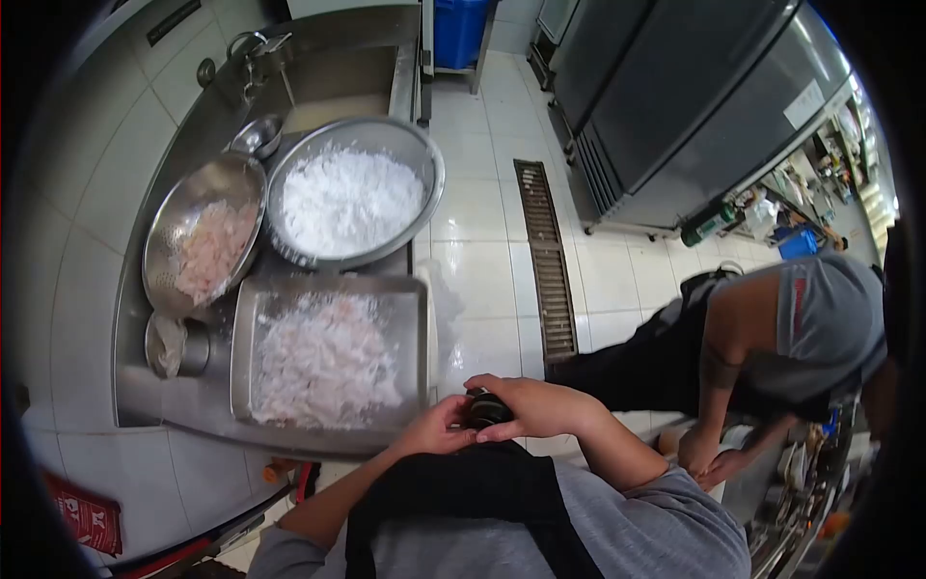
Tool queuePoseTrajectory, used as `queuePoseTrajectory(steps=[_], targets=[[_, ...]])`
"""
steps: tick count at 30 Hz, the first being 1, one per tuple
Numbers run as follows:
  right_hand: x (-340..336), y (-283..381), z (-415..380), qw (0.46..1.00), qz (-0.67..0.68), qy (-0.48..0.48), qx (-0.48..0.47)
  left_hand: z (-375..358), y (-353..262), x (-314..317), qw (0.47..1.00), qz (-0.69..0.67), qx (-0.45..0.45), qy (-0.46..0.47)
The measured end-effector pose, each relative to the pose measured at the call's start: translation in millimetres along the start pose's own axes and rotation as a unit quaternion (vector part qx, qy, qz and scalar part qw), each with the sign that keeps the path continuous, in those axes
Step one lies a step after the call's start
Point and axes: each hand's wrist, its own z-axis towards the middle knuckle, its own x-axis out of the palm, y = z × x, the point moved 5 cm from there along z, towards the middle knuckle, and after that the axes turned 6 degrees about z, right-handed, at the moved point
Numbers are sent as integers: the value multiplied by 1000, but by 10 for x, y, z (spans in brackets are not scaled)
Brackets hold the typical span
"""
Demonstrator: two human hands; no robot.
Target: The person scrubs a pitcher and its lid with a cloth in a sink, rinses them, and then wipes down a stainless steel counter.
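Note:
My left hand [436,431] and my right hand [542,409] meet close to my apron, both closed around a small dark round object [488,410]. It has a ringed top; its exact kind I cannot make out. Left of my hands, a rectangular metal tray [417,333] holds pale strips of what looks like raw meat dusted with white powder [328,362]. Behind the tray stands a large metal bowl [434,188] heaped with white powder [352,203]. Beside that bowl, a tilted metal colander [159,246] contains pale pink pieces of raw meat [214,251].
A small metal container [193,347] and a small metal bowl [258,135] stand on the steel counter, whose sink [338,82] lies at the far end. At right, a co-worker [820,318] bends over. A floor drain [545,251] runs toward dark steel refrigerators [685,87].

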Motion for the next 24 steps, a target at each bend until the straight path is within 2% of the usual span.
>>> queuePoseTrajectory(steps=[2,4,5,7,9,11,12,13,15,16,17,20,21,22,23,24], targets=[[-438,-61,46,999,-35,20,-3,369,-194,-3,999,18,-20,-18],[-817,-39,71,995,-83,51,-2,670,-405,-8,992,113,-45,-14],[-973,-45,93,995,-85,50,-7,803,-521,-20,992,117,-44,-16],[-1236,-43,163,992,-105,56,-28,1023,-775,-77,975,218,-32,-32],[-1394,-60,276,992,-109,38,-44,1151,-1000,-131,974,223,-31,-39],[-1497,-72,425,995,-75,26,-62,1188,-1061,-277,985,108,-49,-122],[-1549,-100,529,991,-46,22,-122,1229,-1019,-374,988,54,-16,-144],[-1727,-105,724,981,40,51,-183,1373,-1132,-484,987,67,3,-143],[-1906,-234,966,963,115,72,-235,1374,-1222,-697,956,-59,30,-287],[-2055,-305,1016,972,171,134,-87,1475,-1310,-801,949,-38,70,-304],[-2257,-373,1088,974,160,130,-90,1624,-1380,-905,949,-36,83,-302],[-2896,-1163,1411,983,181,-18,-38,2068,-1693,-1144,936,-22,129,-328],[-3174,-1460,1424,987,129,-98,3,2281,-1828,-1232,938,-17,127,-321],[-3427,-1886,1417,979,8,-202,15,2505,-1949,-1312,940,12,127,-316],[-3602,-2408,1345,964,-25,-252,76,2715,-2049,-1369,942,39,124,-310],[-3738,-2945,1221,951,-106,-259,128,2931,-2162,-1425,944,65,115,-302]])
